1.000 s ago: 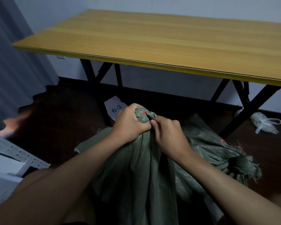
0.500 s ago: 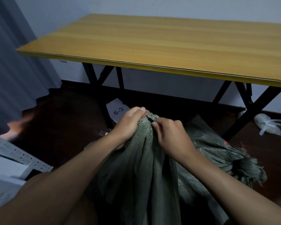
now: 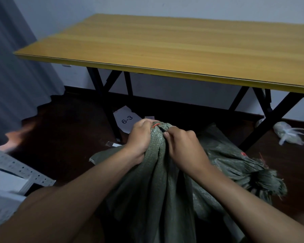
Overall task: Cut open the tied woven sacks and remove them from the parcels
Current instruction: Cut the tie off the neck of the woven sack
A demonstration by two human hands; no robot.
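Green woven sack (image 3: 153,181) stands upright at 6 o'clock, on the floor in front of the person, its neck bunched to a tight knot at centre frame. L hand (image 3: 139,137) is wrapped round the neck from 9 o'clock, fingers curled & pressed together on the gathered weave; prob. there to keep the neck taut & steady so the tie can be worked. R hand (image 3: 182,146) comes in from 3 o'clock, fingers curled, thumb & forefinger pinching at the top of the bunch right beside the red tie (image 3: 155,125). A thin dark thing shows at the R fingertips; can't tell if it's a blade or just a fold. Both hands touch each other at the knot, so grip is close & short, good for control w/ little slack.

Second sack (image 3: 235,163) lies on its side at 4 o'clock, touching the first, its frayed tied end pointing to 4 o'clock, not yet opened.

Table (image 3: 182,50) spans 12 o'clock, paper marked "6-3" (image 3: 126,120) on the floor under it at 11, white plastic bag (image 3: 288,133) at 2 by a table leg. Curtain (image 3: 16,67) at 9–10.

Step in hand, I'd judge: freeing the tie on sack 1; parcels inside not visible yet
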